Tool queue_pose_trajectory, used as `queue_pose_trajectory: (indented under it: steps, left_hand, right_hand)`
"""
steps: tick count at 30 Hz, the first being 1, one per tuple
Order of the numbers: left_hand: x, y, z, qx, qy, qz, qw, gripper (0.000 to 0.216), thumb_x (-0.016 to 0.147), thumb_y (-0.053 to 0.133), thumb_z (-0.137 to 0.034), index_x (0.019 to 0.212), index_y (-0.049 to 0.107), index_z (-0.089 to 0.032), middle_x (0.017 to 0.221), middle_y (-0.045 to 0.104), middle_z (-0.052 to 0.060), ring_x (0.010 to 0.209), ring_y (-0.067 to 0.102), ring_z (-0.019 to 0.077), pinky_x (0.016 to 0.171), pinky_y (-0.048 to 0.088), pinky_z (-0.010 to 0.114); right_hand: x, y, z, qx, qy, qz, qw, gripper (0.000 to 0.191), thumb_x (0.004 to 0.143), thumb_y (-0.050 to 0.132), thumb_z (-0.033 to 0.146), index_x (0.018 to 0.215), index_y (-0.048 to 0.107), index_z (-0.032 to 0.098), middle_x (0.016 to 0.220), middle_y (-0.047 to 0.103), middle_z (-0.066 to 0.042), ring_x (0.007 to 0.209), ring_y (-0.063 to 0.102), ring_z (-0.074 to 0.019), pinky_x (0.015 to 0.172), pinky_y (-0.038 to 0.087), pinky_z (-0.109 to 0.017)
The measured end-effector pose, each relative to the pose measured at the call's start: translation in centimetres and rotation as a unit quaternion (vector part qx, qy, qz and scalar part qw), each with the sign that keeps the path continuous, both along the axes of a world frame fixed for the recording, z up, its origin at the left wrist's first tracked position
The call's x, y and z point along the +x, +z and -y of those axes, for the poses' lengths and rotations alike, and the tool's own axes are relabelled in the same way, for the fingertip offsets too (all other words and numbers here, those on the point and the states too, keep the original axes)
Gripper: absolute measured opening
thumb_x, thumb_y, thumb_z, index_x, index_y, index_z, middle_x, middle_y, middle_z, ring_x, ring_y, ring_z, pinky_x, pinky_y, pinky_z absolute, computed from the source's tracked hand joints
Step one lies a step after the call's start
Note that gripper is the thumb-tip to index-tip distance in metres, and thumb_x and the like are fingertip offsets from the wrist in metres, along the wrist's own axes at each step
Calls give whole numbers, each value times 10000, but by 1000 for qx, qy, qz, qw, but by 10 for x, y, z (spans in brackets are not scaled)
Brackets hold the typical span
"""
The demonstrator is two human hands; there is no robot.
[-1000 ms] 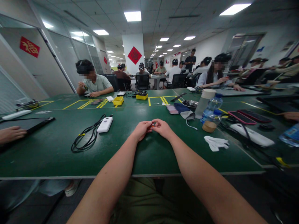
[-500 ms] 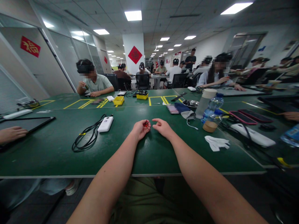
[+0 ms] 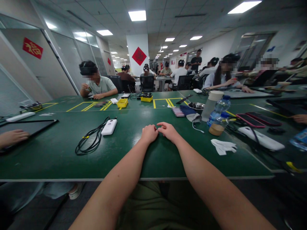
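My left hand rests knuckles-up on the green table, curled into a fist. The small red object it held is hidden inside it. My right hand lies right beside it. Its fingers are curled, and thumb and forefinger are pinched together against the left hand's fingers. Nothing shows in the right hand. Both forearms reach out from the table's near edge.
A white power bank with a coiled black cable lies to the left. To the right are a crumpled tissue, a water bottle, a cup, phones and a white device. A co-worker's hand rests beside a tablet. Other people sit beyond.
My left hand, palm up with the small red object showing half a second ago, has turned over and closed. My right hand has moved back against it.
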State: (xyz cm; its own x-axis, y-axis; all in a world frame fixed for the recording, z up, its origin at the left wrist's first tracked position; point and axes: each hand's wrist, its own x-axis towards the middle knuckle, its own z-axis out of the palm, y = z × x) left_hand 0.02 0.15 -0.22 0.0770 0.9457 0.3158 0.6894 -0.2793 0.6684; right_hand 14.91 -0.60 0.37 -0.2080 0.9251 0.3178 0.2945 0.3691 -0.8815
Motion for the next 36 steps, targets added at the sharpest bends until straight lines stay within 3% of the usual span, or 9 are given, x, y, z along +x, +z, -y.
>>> queue_pose_trajectory:
  steps: [5, 12, 18, 23, 27, 31, 36]
  left_hand:
    - [1, -2, 5, 27, 22, -131, 991, 180, 799, 557, -329, 878, 604, -174, 1031, 545, 161, 1056, 454, 316, 900, 334, 414]
    - [-9, -4, 1, 49, -10, -181, 982, 228, 862, 447, -275, 982, 608, -167, 1041, 524, 162, 1009, 461, 292, 889, 351, 408]
    - [-55, 4, -9, 36, -29, -176, 983, 236, 854, 449, -212, 970, 654, -193, 1054, 562, 120, 997, 504, 233, 942, 350, 340]
    - [-134, 10, -14, 18, 49, -208, 977, 239, 820, 457, -172, 893, 684, -181, 1008, 619, 118, 949, 557, 231, 893, 398, 313]
    - [-178, 11, -15, -25, 141, -206, 968, 257, 837, 464, -289, 931, 674, -173, 1015, 658, 107, 958, 581, 244, 874, 410, 317]
    - [-185, 13, -13, -47, 193, -144, 969, 362, 880, 384, -391, 1047, 634, -190, 1065, 665, 95, 1000, 587, 258, 848, 418, 327]
    - [-180, 13, -12, -46, 193, -137, 971, 392, 891, 351, -412, 1040, 625, -175, 1091, 651, 125, 1042, 569, 284, 864, 402, 349]
  right_hand:
    - [0, 0, 1, -21, 5, -26, 999, 336, 714, 590, 273, 1033, 612, 168, 573, 513, 46, 449, 437, -87, 435, 338, -220]
    - [1, -4, -2, -24, 4, -13, 1000, 293, 720, 584, 268, 989, 639, 166, 549, 515, 44, 441, 443, -92, 451, 349, -230]
    - [2, -1, 0, -34, 4, 0, 999, 251, 732, 582, 259, 954, 655, 168, 558, 523, 38, 449, 463, -90, 461, 352, -224]
    - [2, 1, 0, -46, 7, 9, 999, 218, 740, 586, 251, 923, 664, 163, 567, 548, 25, 456, 474, -91, 464, 365, -219]
    - [2, 0, -1, -48, 5, 23, 999, 224, 740, 584, 234, 931, 668, 155, 624, 585, 11, 484, 494, -85, 486, 388, -209]
    - [3, -3, -2, -48, 1, 33, 998, 235, 746, 571, 222, 947, 667, 148, 666, 610, 1, 485, 497, -80, 498, 400, -210]
    - [4, -5, -4, -46, 1, 31, 998, 240, 753, 570, 236, 955, 664, 148, 658, 608, 1, 479, 498, -83, 495, 402, -213]
